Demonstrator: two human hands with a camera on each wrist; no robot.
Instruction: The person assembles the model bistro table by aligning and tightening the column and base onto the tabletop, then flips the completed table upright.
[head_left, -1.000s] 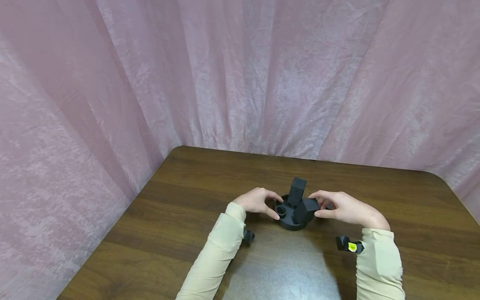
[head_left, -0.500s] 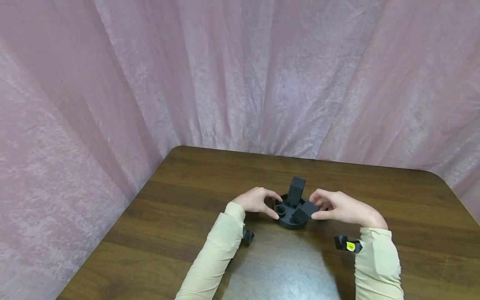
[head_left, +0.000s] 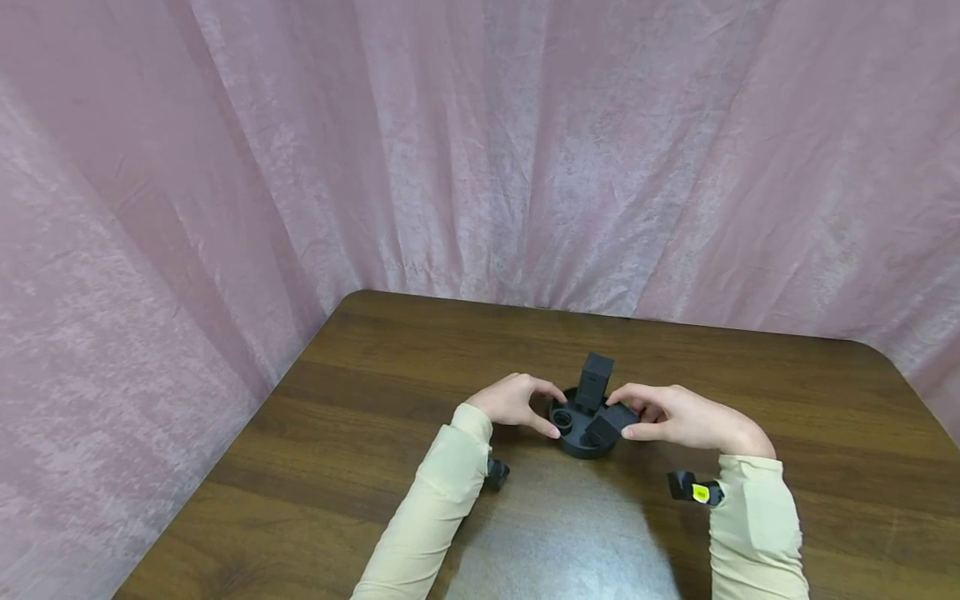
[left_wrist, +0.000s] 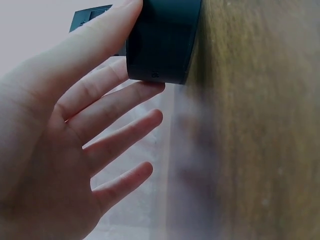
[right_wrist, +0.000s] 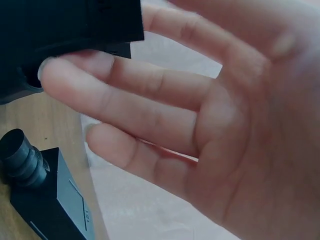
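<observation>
A round black base (head_left: 581, 450) with a raised rim sits on the table in the head view. My left hand (head_left: 513, 402) grips its left side between thumb and fingers; the left wrist view shows the base wall (left_wrist: 162, 42) there. An upright black rectangular block (head_left: 595, 379) stands at the rear of the base. At the right, a second black block (head_left: 621, 417) sits turned at an angle, and my right hand (head_left: 682, 417) holds it between thumb and index finger. A threaded round socket (head_left: 562, 419) shows at the base's left. The second block's lower end is hidden.
Beyond the right hand, a loose black block with a threaded stub (right_wrist: 55, 200) lies on the table in the right wrist view. Brown wooden table (head_left: 420, 333) surrounds the base, and a pink curtain (head_left: 480, 167) hangs behind its far edge.
The second block has turned from its earlier angle. My right fingers drew back from it half a second ago, and the index finger now reaches its far side. The left hand stays still.
</observation>
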